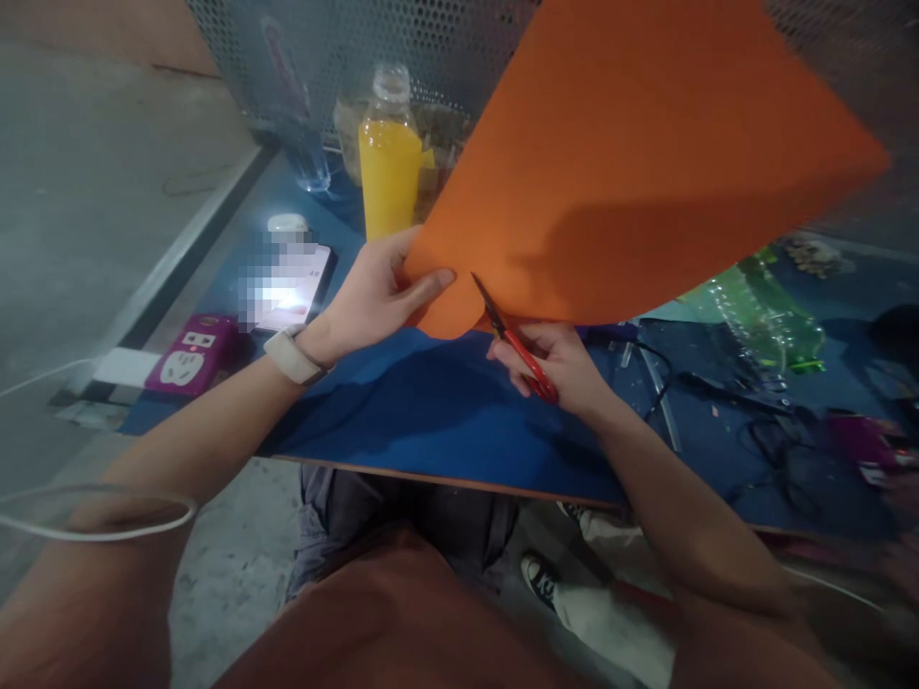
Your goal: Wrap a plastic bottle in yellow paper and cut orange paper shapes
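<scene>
While the left hand [380, 295] pinches the orange sheet [646, 182], the right hand [571, 362] grips red scissors [527, 360] at its lower edge.

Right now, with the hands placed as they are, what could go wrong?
1. The tip of the scissors in the right hand points up close to the thumb of the left hand; a slip might nick it.
2. The bottle of yellow liquid looks uncapped and stands close behind the left hand, so a knock could spill it near the phone.
3. The broad orange sheet might sag, spoiling the cut.
</scene>
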`<act>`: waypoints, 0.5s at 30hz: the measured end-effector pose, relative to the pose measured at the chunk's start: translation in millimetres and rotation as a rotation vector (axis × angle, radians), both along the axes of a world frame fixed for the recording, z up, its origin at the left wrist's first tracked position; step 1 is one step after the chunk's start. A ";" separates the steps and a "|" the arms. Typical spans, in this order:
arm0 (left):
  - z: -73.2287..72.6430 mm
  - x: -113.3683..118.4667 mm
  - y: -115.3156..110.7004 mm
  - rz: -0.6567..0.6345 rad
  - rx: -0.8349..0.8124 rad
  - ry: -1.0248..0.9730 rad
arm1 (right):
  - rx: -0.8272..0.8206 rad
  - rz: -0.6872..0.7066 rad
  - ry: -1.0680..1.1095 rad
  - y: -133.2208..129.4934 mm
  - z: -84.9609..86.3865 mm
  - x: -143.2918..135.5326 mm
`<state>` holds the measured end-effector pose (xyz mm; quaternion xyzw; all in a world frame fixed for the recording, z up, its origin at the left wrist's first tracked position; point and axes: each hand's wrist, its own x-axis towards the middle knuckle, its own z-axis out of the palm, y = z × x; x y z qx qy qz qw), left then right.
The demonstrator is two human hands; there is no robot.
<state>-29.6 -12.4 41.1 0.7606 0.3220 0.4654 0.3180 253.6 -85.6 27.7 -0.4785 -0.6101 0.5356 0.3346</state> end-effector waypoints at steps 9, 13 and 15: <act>-2.9 4.7 -3.2 -0.054 -0.048 -0.025 | -0.009 0.005 -0.020 0.4 -2.4 1.1; -3.7 4.9 -3.2 -0.046 -0.045 -0.022 | 0.001 0.009 -0.032 0.8 -2.0 1.3; -3.4 3.6 -2.7 -0.004 -0.024 0.008 | 0.004 0.010 -0.024 1.0 -1.1 0.9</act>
